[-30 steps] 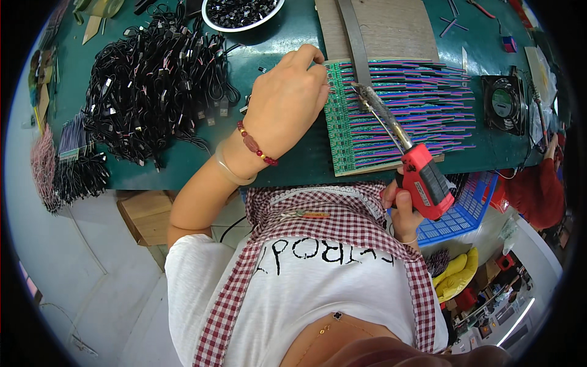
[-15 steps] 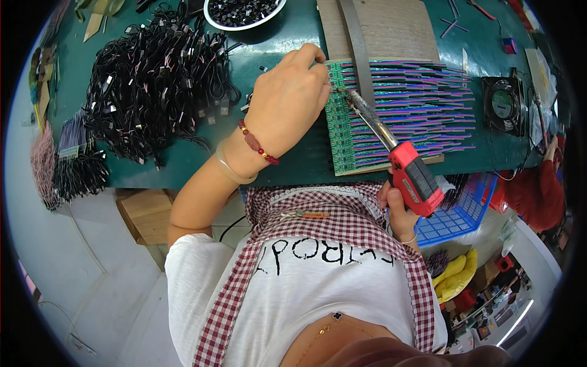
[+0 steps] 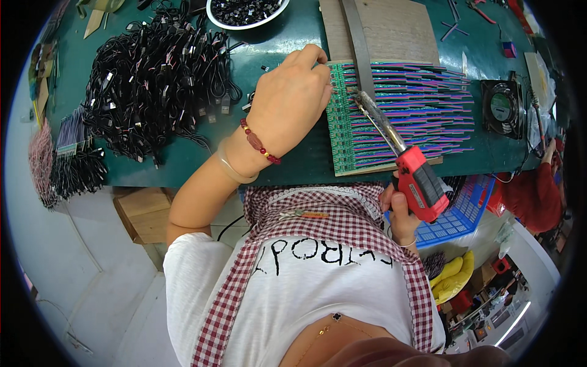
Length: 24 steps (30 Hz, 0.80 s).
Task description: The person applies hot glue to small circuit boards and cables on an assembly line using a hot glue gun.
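Observation:
My right hand (image 3: 402, 215) is wrapped round the handle of a red and black soldering gun (image 3: 420, 185). Its dark metal tip points up and left, over the inner edge of a green circuit board panel (image 3: 338, 137). Rows of thin black, pink and blue wires (image 3: 422, 116) run rightward from the panel. At the panel's upper left edge, my left hand (image 3: 288, 98) is closed, with its thumb and fingers bent together. Whatever lies between those fingertips is too small or hidden to make out. A grey metal strip (image 3: 363, 67) lies across the wires beside the tip.
Under the panel is a wooden board (image 3: 397, 27). A heap of black cables (image 3: 159, 85) covers the table's left. Behind it stands a white bowl (image 3: 282, 8) of small black parts. At the right are a black fan (image 3: 502, 109) and, below table height, a blue basket (image 3: 455, 221).
The soldering gun has shifted slightly right, its tip drawing back from the pads near my left fingers. My left hand has barely moved.

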{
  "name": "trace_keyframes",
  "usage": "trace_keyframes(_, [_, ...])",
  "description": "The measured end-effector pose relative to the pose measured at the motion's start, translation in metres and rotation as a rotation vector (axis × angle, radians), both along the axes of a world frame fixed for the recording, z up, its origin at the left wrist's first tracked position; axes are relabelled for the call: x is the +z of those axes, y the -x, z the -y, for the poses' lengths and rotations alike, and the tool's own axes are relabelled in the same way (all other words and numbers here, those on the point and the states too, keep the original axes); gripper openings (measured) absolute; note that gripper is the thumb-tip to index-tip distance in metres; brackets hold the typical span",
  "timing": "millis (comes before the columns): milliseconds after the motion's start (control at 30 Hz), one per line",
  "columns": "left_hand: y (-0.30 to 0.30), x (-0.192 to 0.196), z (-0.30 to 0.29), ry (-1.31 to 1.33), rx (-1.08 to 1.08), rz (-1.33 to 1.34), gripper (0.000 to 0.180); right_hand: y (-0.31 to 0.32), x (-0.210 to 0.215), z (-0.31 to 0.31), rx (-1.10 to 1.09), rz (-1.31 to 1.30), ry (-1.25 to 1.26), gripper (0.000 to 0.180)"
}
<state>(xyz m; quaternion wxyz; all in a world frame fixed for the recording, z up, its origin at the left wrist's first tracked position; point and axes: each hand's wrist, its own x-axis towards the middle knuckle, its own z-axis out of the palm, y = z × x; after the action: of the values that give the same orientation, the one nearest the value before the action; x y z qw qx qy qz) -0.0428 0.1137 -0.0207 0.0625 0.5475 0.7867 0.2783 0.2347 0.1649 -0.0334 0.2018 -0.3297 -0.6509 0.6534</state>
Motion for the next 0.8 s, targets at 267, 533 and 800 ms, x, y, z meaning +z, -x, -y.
trace_keyframes(267, [0.0,0.0014,0.0003,0.006,-0.004,-0.003,0.01,-0.0024,-0.002,-0.0001,0.017,0.003,-0.007,0.04])
trace_keyframes(533, [0.0011,0.0029,0.0015,0.026,-0.038,0.004,0.008,-0.005,-0.007,0.0007,0.025,0.0,-0.033,0.038])
trace_keyframes(800, [-0.0018,0.0015,0.0013,-0.002,-0.014,-0.015,0.006,-0.008,-0.0075,0.0015,0.068,0.093,-0.034,0.04])
